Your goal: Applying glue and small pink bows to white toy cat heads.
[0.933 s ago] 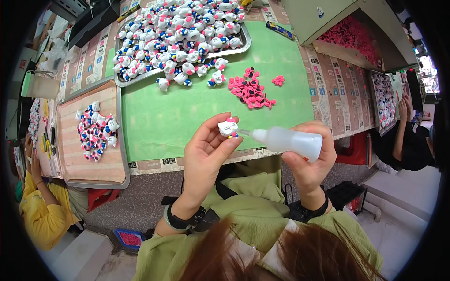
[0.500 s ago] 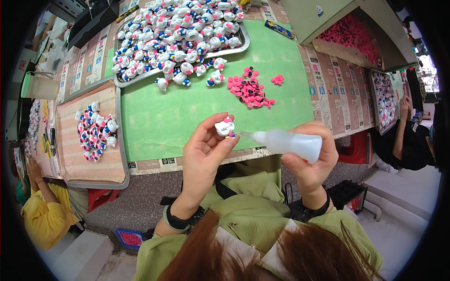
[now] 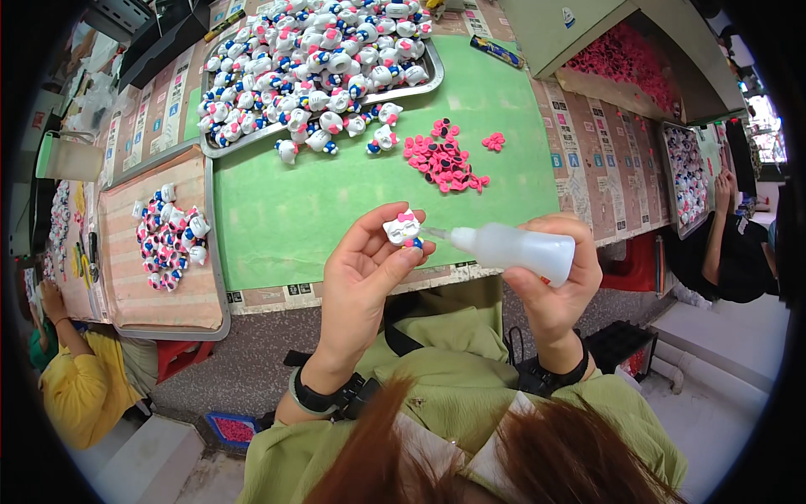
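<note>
My left hand point(image 3: 361, 265) pinches a small white cat figurine point(image 3: 402, 228) with a pink bow and a blue body, its face turned up. In my right hand point(image 3: 564, 273) is a translucent white squeeze bottle point(image 3: 525, 252), tilted on its side. The bottle's thin nozzle points left and its tip is at the figurine's head; whether they touch I cannot tell. Beyond my hands, a heap of small pink pieces point(image 3: 445, 160), some with dark faces, lies on the green mat point(image 3: 285, 218). A smaller cluster of pink pieces point(image 3: 494, 142) is to its right.
A metal tray point(image 3: 432, 80) piled with figurines stands at the back. At left, another tray point(image 3: 220, 286) holds several figurines on a pinkish cloth. A box of pink pieces point(image 3: 621, 71) is at back right. Co-workers sit at left, in a yellow top point(image 3: 80, 391), and at right, in black point(image 3: 735, 260).
The figurine has turned so its bow and face show more toward the nozzle. The nozzle has risen slightly, from the body to the head.
</note>
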Demonstrator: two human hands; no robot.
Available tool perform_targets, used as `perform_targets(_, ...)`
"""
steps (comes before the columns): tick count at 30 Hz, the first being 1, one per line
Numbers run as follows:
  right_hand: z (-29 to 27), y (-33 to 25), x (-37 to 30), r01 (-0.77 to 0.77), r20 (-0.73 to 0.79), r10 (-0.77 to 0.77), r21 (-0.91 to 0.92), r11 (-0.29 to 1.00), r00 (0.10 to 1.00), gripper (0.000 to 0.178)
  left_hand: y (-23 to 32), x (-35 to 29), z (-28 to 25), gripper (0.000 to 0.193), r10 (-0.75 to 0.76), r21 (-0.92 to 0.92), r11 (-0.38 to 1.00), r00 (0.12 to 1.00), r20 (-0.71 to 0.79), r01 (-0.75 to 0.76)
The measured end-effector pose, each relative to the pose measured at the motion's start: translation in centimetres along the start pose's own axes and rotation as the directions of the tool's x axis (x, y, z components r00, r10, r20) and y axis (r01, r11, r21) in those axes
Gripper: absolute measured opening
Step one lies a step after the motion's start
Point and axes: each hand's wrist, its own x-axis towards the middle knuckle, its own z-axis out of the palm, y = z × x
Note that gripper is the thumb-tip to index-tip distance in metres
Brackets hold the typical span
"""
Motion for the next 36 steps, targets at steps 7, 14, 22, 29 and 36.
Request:
perform_targets(7, -0.1, 0.2, 0.1, 0.020, -0.008, -0.020, -0.023, 1.000, 1.000, 0.034, 0.0, -0.1, -0.1, 0.039, 0.034, 0.047, 0.998, 0.999, -0.026, -0.032)
perform_targets(14, -0.4, 0.3, 0.3, -0.096, -0.049, 0.103, 0.122, 0.988, 0.993, 0.031, -0.3, 0.1, 0.0, 0.039, 0.063, 0.080, 0.995, 0.996, -0.058, -0.058)
perform_targets(22, -3.1, 7.6, 8.4, -0.209, -0.168, 0.210, 0.022, 0.978, 0.963, 0.039, -0.2, 0.2, -0.7, 0.038, 0.080, 0.066, 0.995, 0.992, -0.096, -0.074)
perform_targets(29, -2.8, 11.7, 9.4, -0.086, -0.281, -0.033, -0.399, 0.913, 0.959, 0.033, -0.3, 0.1, -1.3, 0.038, 0.082, 0.094, 0.993, 0.987, -0.137, -0.070)
perform_targets(36, -1.4, 9.8, 6.0, -0.026, 0.078, 0.093, -0.611, 0.791, 0.993, 0.018, -1.0, 0.7, -1.5, 0.035, 0.049, 0.052, 0.998, 0.993, -0.105, -0.043)
